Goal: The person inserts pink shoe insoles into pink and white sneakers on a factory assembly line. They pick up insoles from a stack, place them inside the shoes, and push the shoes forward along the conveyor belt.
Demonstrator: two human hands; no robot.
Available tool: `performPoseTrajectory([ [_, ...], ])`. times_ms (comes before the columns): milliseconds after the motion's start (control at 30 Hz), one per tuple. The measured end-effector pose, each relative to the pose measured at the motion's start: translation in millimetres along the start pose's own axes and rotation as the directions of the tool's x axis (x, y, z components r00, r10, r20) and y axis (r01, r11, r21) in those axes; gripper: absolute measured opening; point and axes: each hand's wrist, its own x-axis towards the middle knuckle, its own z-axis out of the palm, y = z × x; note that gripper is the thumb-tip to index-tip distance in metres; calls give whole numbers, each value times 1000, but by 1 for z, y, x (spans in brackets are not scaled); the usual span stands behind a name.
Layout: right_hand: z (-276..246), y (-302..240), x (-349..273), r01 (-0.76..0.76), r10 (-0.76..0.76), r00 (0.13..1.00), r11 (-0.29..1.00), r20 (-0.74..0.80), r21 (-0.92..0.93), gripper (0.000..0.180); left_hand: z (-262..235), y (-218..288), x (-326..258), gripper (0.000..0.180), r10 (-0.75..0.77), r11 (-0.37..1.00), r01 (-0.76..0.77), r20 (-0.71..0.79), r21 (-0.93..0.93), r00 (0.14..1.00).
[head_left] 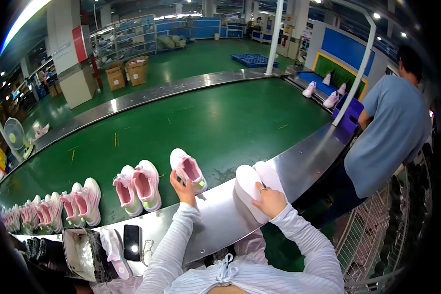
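A single pink and white sneaker (190,169) stands on the green conveyor belt in front of me, its opening upward. At its left side and heel is my left hand (183,191), fingers apart and seemingly touching it. My right hand (271,202) grips a pair of sneakers (250,188) over the metal edge, their white soles turned toward me. A ring shows on this hand; the fingers beneath the shoes are hidden. Left of the single shoe stands a pink and white pair (138,186) on the belt.
More sneaker pairs (81,202) line the belt's left. On the metal ledge (208,223) lie a phone (132,242), an insole-like piece (116,252) and an open box (79,255). A co-worker (389,132) stands at right, by a purple bin (349,115) and wire rack (372,228).
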Motion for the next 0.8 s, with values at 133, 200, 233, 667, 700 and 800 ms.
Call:
performPoseTrajectory([
  [133,-19,-20,23,197,-183,969,978,-164,69,30,-6,-19,56,49,186,896,-247,195,368,963],
  [200,-20,-39,37,342,-285,917,921,-278,185,9,-1,-14,63,35,206,807,-300,234,509,950],
  [233,-16,-54,54,402,-361,889,910,-280,104,8,-1,-3,74,34,31,683,-225,280,695,960],
  [667,33,-166,158,564,-532,826,792,188,-233,12,-23,7,92,30,-19,727,-243,372,643,928],
  [700,42,-168,158,533,-520,846,834,119,-144,14,-23,2,92,26,26,787,-280,424,549,905],
  [800,84,-196,172,281,-287,953,957,100,77,22,-40,-17,96,37,-33,907,-170,466,386,884],
])
